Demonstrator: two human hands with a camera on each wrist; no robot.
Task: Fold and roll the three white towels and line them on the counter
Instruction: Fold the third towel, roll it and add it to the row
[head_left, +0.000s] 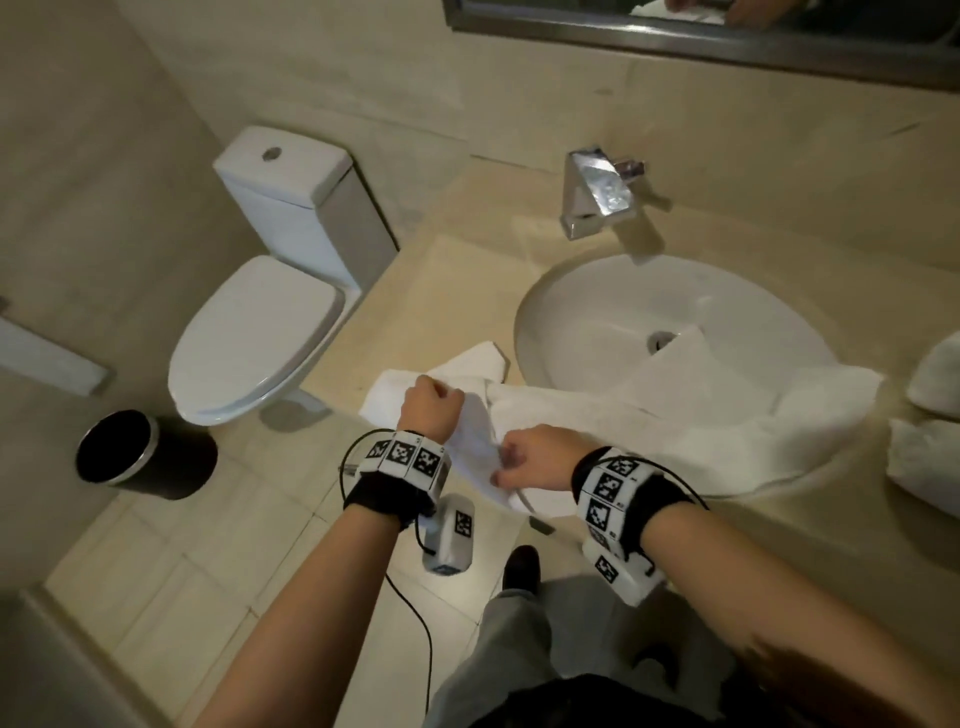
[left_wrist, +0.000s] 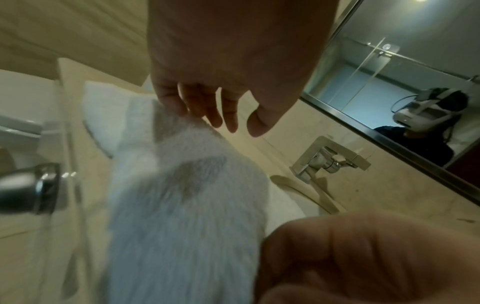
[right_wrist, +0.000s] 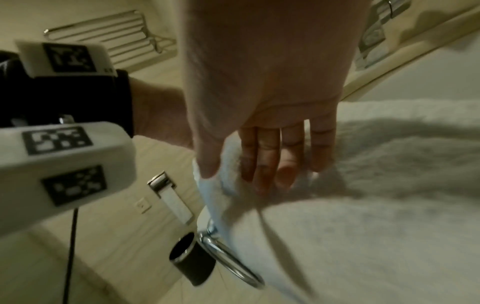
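A white towel (head_left: 649, 431) lies crumpled along the counter's (head_left: 457, 291) front edge and partly over the sink's (head_left: 675, 291) near rim. My left hand (head_left: 434, 402) is curled on the towel's left end, with its fingertips (left_wrist: 207, 111) at the cloth (left_wrist: 182, 205). My right hand (head_left: 511, 460) pinches a fold of the same towel (right_wrist: 363, 226) between thumb and fingers (right_wrist: 259, 164), just right of the left hand and close to the counter's edge. Two other white towels, one rolled (head_left: 935, 374) and one bundled (head_left: 924, 457), sit at the counter's far right, cut off by the frame.
A chrome faucet (head_left: 597, 192) stands behind the sink, under a mirror (head_left: 727, 31). A toilet (head_left: 254, 338) and a black bin (head_left: 140, 452) stand left of the counter. A chrome towel ring (right_wrist: 233, 267) hangs below the counter front.
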